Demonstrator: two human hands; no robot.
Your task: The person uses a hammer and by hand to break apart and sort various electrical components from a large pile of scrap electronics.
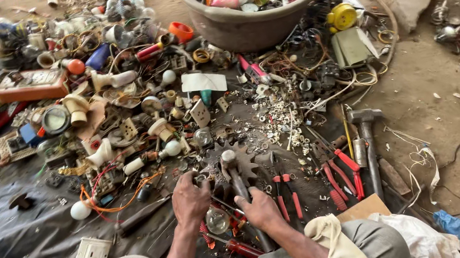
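Under the left hand [189, 199], a small part stays hidden.

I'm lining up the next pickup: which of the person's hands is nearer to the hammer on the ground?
Right. The right hand lies a short way left of the hammer, with pliers between them; the left hand is farther left, beyond the toothed gear.

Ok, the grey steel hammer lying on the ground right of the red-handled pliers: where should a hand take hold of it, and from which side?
Probably best around the lower half of the shaft of the grey steel hammer, coming from the near side with the right hand. It lies flat with its head pointing away, so the shaft end is nearest; red-handled pliers crowd its left, while the dirt on its right looks more open.
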